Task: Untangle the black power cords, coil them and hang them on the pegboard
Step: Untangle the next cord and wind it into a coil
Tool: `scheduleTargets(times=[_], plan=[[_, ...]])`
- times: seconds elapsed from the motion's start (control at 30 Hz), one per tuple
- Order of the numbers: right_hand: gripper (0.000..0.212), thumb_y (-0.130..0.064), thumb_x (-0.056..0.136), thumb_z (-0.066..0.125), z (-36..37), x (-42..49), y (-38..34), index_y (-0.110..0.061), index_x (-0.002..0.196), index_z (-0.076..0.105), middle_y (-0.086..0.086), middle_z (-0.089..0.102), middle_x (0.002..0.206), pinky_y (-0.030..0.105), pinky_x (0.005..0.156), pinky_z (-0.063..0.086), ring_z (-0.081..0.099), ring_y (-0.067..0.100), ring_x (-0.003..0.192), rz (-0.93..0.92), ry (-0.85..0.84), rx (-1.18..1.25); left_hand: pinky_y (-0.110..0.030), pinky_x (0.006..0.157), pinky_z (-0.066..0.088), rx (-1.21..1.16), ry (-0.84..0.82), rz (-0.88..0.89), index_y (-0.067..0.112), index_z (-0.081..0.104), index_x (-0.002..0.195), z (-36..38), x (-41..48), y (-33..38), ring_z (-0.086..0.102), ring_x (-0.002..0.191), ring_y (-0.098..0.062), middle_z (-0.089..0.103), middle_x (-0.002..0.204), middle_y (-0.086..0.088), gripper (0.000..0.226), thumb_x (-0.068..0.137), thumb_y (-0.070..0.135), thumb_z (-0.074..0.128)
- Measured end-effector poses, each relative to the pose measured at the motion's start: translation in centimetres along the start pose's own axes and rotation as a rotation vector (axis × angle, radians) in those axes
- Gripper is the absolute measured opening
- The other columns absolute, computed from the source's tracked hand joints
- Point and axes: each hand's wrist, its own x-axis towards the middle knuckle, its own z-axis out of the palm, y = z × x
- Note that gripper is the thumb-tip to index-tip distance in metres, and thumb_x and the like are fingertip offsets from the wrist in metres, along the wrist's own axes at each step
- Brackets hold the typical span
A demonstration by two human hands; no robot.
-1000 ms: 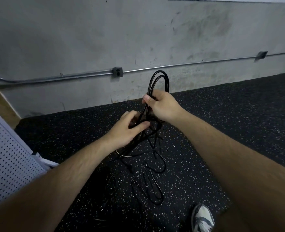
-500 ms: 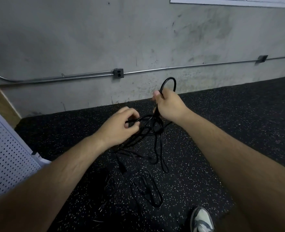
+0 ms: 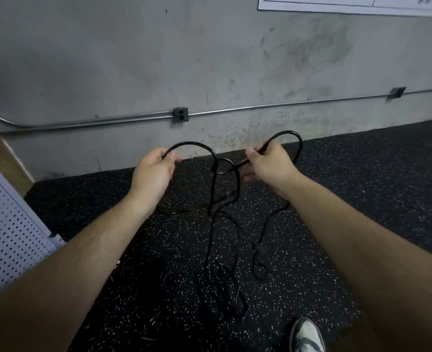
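Black power cords (image 3: pixel 193 143) hang crossed between your hands, trailing down to the speckled floor (image 3: pixel 362 199). Your left hand (image 3: pixel 154 171) and right hand (image 3: pixel 268 163) each pinch a loop with closed fingers. Pull them apart harder and the middle crossing may cinch into a knot.

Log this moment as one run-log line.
stage: untangling | left hand: grips cord loop | right hand: grips cord loop | black power cords: crossed between hands, rest trailing on floor | pegboard: lower left
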Motion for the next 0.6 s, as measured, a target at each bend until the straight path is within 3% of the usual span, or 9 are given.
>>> scheduleTargets(times=[0.1,0.17,0.27,0.33,0.4,0.5,0.6], plan=[[0.019,-0.021,0.104,0.057,-0.3,0.0,-0.3,-0.009,0.111,0.045,0.018,0.066,0.107,0.042,0.065,0.065,0.075,0.030,0.076,-0.039,0.117,-0.066,-0.040,0.071,0.050,0.098,-0.107,-0.098,0.011,0.069,0.068,-0.2,-0.5,0.3,0.059,0.064,-0.023,0.064,0.063,-0.002,0.031,0.093,0.024,0.056],[0.021,-0.024,0.104,0.057,-0.2,-0.4,-0.7,-0.011,0.112,0.043,0.015,0.068,0.097,0.036,0.058,0.063,0.074,0.026,0.063,-0.098,0.109,-0.127,-0.046,0.095,0.052,0.104,-0.315,-0.143,0.004,0.073,0.079,0.3,-1.3,0.7,0.072,0.080,-0.029,0.076,0.082,-0.012,0.049,0.096,0.041,0.046],[0.023,-0.026,0.103,0.059,0.4,-0.9,-1.1,-0.011,0.111,0.043,0.013,0.068,0.088,0.028,0.045,0.055,0.070,0.018,0.050,-0.192,0.068,-0.227,-0.048,0.105,0.040,-0.080,-0.512,-0.205,-0.001,0.072,0.110,0.7,-1.8,1.5,0.074,0.103,-0.033,0.076,0.104,-0.021,0.076,0.100,0.062,0.031],[0.023,-0.028,0.103,0.059,0.8,-0.9,-1.2,-0.012,0.110,0.044,0.012,0.069,0.085,0.030,0.046,0.056,0.070,0.019,0.051,-0.241,0.069,-0.286,-0.047,0.102,0.042,-0.100,-0.531,-0.193,0.003,0.066,0.124,1.1,-1.9,2.1,0.074,0.102,-0.036,0.075,0.105,-0.022,0.079,0.099,0.068,0.031],[0.021,-0.028,0.103,0.060,1.0,-1.0,-1.2,-0.014,0.107,0.044,0.011,0.069,0.088,0.039,0.053,0.060,0.071,0.021,0.054,-0.266,0.071,-0.279,-0.040,0.088,0.051,0.077,-0.556,-0.136,0.017,0.061,0.133,1.7,-2.1,2.3,0.076,0.091,-0.034,0.077,0.100,-0.015,0.061,0.099,0.065,0.043],[0.018,-0.022,0.103,0.059,1.4,-0.6,-0.8,-0.016,0.106,0.042,0.008,0.069,0.094,0.043,0.056,0.058,0.072,0.024,0.057,-0.302,0.054,-0.266,-0.033,0.060,0.053,0.122,-0.653,-0.134,0.027,0.064,0.121,2.1,-2.4,2.1,0.074,0.074,-0.037,0.074,0.093,-0.012,0.029,0.100,0.045,0.056],[0.016,-0.017,0.104,0.055,1.5,-0.6,-0.8,-0.016,0.105,0.039,0.006,0.069,0.096,0.035,0.051,0.052,0.069,0.023,0.056,-0.284,0.050,-0.217,-0.027,0.046,0.045,0.106,-0.723,-0.139,0.024,0.062,0.119,1.9,-2.5,2.0,0.068,0.066,-0.026,0.074,0.093,-0.011,0.016,0.105,0.026,0.056]])
